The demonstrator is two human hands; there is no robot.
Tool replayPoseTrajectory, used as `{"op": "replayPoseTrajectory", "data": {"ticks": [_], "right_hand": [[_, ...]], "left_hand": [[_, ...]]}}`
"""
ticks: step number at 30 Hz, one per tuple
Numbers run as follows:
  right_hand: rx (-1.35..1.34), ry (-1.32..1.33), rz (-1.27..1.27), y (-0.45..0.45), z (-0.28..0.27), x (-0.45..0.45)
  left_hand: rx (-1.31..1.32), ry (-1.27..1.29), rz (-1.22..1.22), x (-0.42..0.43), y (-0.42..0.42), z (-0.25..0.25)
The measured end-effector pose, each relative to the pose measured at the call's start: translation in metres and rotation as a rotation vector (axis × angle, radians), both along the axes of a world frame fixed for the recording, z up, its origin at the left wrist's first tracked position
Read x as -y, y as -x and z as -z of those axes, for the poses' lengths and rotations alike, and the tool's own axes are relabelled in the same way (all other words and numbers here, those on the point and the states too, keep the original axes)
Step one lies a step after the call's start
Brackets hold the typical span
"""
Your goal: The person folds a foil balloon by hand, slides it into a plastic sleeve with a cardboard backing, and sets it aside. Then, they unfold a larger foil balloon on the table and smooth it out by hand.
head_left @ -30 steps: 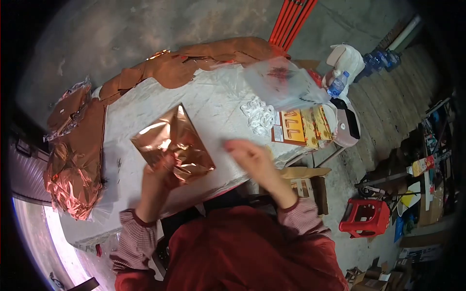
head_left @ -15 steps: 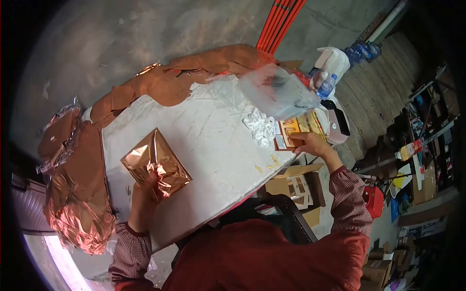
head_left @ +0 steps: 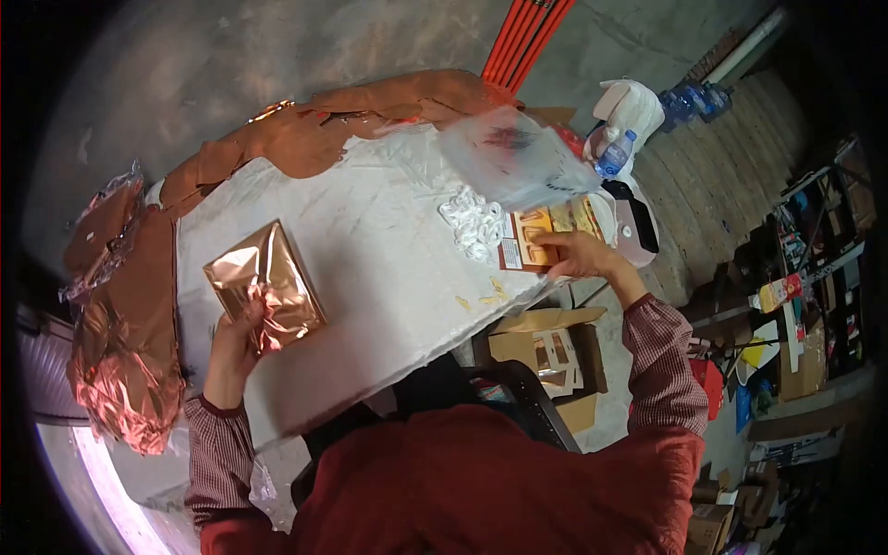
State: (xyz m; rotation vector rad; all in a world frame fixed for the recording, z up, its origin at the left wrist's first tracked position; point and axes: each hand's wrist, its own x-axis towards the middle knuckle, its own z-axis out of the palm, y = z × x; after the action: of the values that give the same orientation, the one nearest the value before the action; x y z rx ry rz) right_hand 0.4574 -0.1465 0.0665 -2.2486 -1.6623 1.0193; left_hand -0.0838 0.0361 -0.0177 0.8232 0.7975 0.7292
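Note:
My left hand (head_left: 237,340) is closed on the lower edge of a shiny copper-coloured foil packet (head_left: 273,277), with the thumb lying on top of the foil. The packet is flat and roughly square, over the left part of the white table (head_left: 379,268). On the right, my right hand (head_left: 587,256) grips the edge of an orange-and-brown printed card (head_left: 518,242) near the table's corner. How many cards lie there I cannot tell. A heap of white loops (head_left: 473,225) is just left of the card. Above it spreads a clear plastic bag (head_left: 513,157).
Brown sheets (head_left: 268,139) line the table's far edge, and crumpled copper foil (head_left: 125,388) is at the left. An open cardboard box (head_left: 550,356) stands below the right edge. A water bottle (head_left: 617,154) and orange poles (head_left: 525,42) are beyond.
The view has shifted slightly. My left hand has turned the foil packet a little and its thumb shows more clearly on top. My right hand stays at the printed card.

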Motion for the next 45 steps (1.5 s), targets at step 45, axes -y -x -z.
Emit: {"op": "replayPoseTrajectory", "data": {"ticks": [45], "right_hand": [[0.222,-1.063,0.004,0.022,-0.118,0.028]], "left_hand": [[0.16,-0.137,-0.076,0.07,-0.049,-0.056]]}}
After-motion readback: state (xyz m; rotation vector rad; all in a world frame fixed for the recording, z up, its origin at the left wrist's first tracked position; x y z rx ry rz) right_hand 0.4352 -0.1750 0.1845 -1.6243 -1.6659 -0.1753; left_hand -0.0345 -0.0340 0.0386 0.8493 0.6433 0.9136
